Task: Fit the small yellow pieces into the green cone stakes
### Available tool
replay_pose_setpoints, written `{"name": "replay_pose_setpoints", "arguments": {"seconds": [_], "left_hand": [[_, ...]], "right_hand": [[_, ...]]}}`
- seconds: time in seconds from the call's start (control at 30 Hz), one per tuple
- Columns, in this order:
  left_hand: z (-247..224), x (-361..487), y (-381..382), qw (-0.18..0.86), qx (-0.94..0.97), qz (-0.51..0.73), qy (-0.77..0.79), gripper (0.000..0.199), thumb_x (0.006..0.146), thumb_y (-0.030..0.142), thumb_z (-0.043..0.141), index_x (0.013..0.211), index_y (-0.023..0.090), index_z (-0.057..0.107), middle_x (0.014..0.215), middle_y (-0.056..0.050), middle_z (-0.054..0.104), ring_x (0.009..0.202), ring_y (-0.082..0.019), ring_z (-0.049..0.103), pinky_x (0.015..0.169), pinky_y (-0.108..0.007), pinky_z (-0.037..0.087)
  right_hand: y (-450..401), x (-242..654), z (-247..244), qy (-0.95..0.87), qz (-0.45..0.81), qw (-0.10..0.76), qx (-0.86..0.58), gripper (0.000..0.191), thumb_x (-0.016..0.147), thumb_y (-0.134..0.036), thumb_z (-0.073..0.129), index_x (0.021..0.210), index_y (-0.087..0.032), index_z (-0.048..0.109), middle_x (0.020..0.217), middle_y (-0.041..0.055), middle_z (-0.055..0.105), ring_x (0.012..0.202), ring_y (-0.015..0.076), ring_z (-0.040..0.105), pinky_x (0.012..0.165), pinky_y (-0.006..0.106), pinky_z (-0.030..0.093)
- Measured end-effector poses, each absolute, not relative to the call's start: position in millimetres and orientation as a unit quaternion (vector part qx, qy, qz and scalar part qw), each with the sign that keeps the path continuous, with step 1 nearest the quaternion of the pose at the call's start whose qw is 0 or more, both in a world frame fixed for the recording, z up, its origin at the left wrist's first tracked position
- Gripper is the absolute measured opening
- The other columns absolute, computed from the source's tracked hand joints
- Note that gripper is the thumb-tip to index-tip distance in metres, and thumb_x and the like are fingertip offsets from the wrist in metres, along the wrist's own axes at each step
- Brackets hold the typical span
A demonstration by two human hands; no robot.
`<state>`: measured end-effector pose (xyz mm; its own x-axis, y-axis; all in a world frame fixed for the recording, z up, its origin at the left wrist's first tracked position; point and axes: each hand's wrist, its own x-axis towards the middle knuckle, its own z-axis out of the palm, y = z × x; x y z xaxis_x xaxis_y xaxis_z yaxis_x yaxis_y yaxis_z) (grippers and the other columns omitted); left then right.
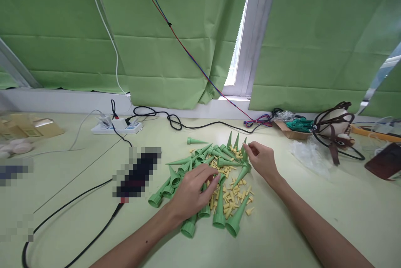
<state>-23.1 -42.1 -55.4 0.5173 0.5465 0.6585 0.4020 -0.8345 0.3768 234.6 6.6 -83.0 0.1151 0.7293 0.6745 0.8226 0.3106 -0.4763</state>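
Green plastic cones (220, 209) with ribbed collars and small yellow plastic nozzle-like pieces (231, 196) lie heaped together on the table. My left hand (196, 188) is over the heap's near middle, fingers curled and thumb and forefinger pinched beside a cone's round end. What sits in that pinch, if anything, is hidden. At the heap's far right, my right hand (262, 160) closes thumb and fingertips on an upright green cone (244, 147). Two more cones (236, 140) stand tip-up just left of it. One cone (196, 141) lies on its side behind the heap.
A pixelated dark device (138, 174) with a black cable lies left of the heap. Further back are a power strip (117, 128) and a looped black cord (200, 126). On the right are a cardboard box (291, 131), a clear plastic bag (308, 157) and a strapped bag (336, 123).
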Motion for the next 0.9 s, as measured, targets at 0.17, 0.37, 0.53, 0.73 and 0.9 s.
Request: {"name": "replay_pose_setpoints", "arguments": {"seconds": [0.17, 0.37, 0.53, 0.73, 0.9], "left_hand": [[-55.0, -23.1, -41.9, 0.086, 0.866, 0.407, 0.277, 0.013, 0.096, 0.017, 0.048, 0.093, 0.017, 0.061, 0.074, -0.002, 0.059, 0.066, -0.014, 0.055, 0.059, -0.025, 0.045], [-55.5, -23.1, -41.6, 0.089, 0.867, 0.408, 0.273, 0.013, 0.096, 0.016, 0.048, 0.093, 0.017, 0.060, 0.074, -0.003, 0.060, 0.067, -0.014, 0.056, 0.060, -0.025, 0.045], [-56.2, -23.3, -41.7, 0.089, 0.866, 0.409, 0.272, 0.012, 0.095, 0.015, 0.049, 0.094, 0.016, 0.060, 0.075, -0.003, 0.060, 0.067, -0.014, 0.055, 0.060, -0.025, 0.045], [-55.8, -23.6, -42.1, 0.094, 0.867, 0.406, 0.272, 0.013, 0.096, 0.016, 0.047, 0.094, 0.017, 0.060, 0.076, -0.003, 0.062, 0.068, -0.015, 0.057, 0.061, -0.026, 0.046], [-58.4, -24.4, -42.2, 0.102, 0.877, 0.381, 0.275, 0.012, 0.096, 0.015, 0.048, 0.097, 0.016, 0.060, 0.082, -0.005, 0.063, 0.074, -0.016, 0.058, 0.064, -0.026, 0.045]], "right_hand": [[5.9, 234.4, -84.9, -0.661, -0.052, 0.449, -0.599, 0.039, 0.090, -0.049, 0.051, 0.064, -0.020, 0.050, 0.052, -0.0038, 0.049, 0.048, 0.0116, 0.041, 0.052, 0.024, 0.033], [4.3, 232.6, -85.4, -0.639, -0.046, 0.460, -0.614, 0.033, 0.088, -0.051, 0.054, 0.077, -0.020, 0.056, 0.051, -0.0058, 0.049, 0.047, 0.0115, 0.046, 0.055, 0.024, 0.035], [-0.6, 230.5, -79.6, -0.598, -0.057, 0.505, -0.620, 0.027, 0.087, -0.046, 0.057, 0.089, -0.020, 0.054, 0.053, -0.0088, 0.044, 0.047, 0.0106, 0.045, 0.054, 0.023, 0.036], [-10.5, 223.2, -72.8, -0.584, -0.135, 0.552, -0.579, 0.018, 0.090, -0.036, 0.055, 0.082, -0.020, 0.052, 0.054, -0.0081, 0.041, 0.046, 0.0093, 0.040, 0.051, 0.021, 0.035], [-19.7, 202.5, -68.8, -0.715, -0.123, 0.467, -0.506, 0.015, 0.094, -0.024, 0.047, 0.083, -0.018, 0.055, 0.068, 0.0002, 0.058, 0.054, 0.0106, 0.051, 0.054, 0.022, 0.038]]}}
